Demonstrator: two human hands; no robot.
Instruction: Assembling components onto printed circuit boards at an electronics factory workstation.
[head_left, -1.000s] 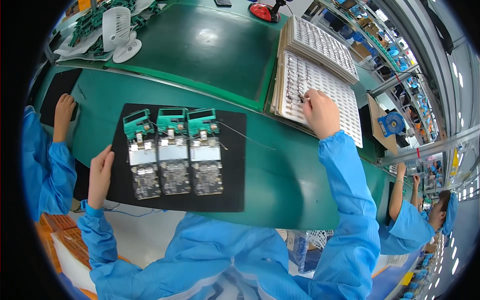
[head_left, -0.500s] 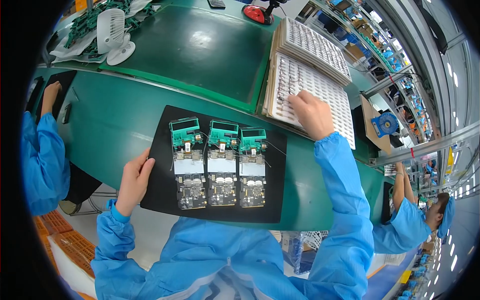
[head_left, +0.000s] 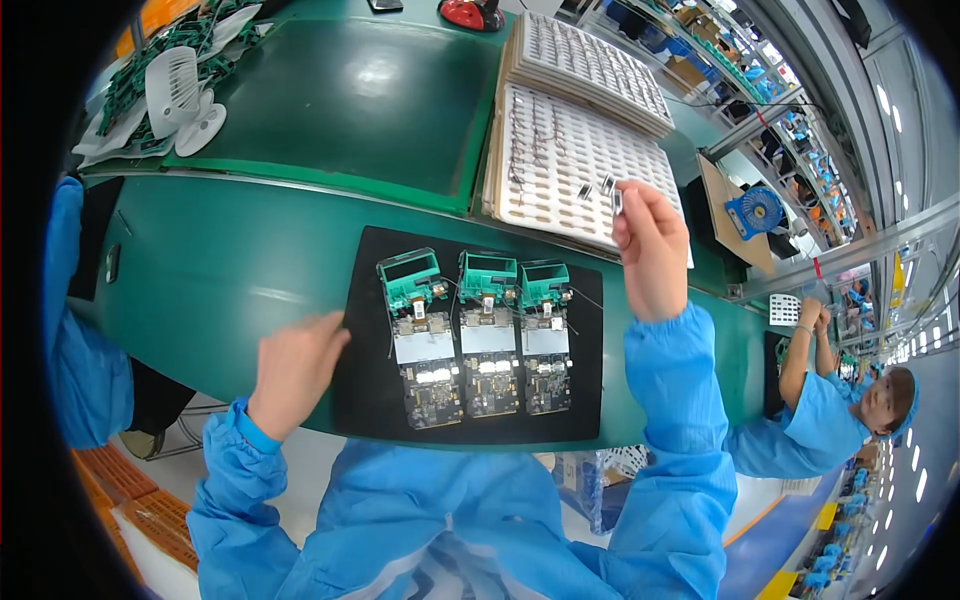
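Metal parts (head_left: pixel 617 203) are pinched in the right hand (head_left: pixel 655 245) over the white tray (head_left: pixel 560 222). The left hand (head_left: pixel 297 372) is blurred beside the black mat (head_left: pixel 370 390); I cannot tell its grip.

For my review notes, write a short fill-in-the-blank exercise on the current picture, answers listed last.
1. On the flat black mat lie ____ circuit-board assemblies with green plastic frames.
2. A small silvery part is between the fingers of the person's ____ hand.
3. The small round fan in front of the brown cardboard panel is coloured ____.

Missing words: three; right; blue.
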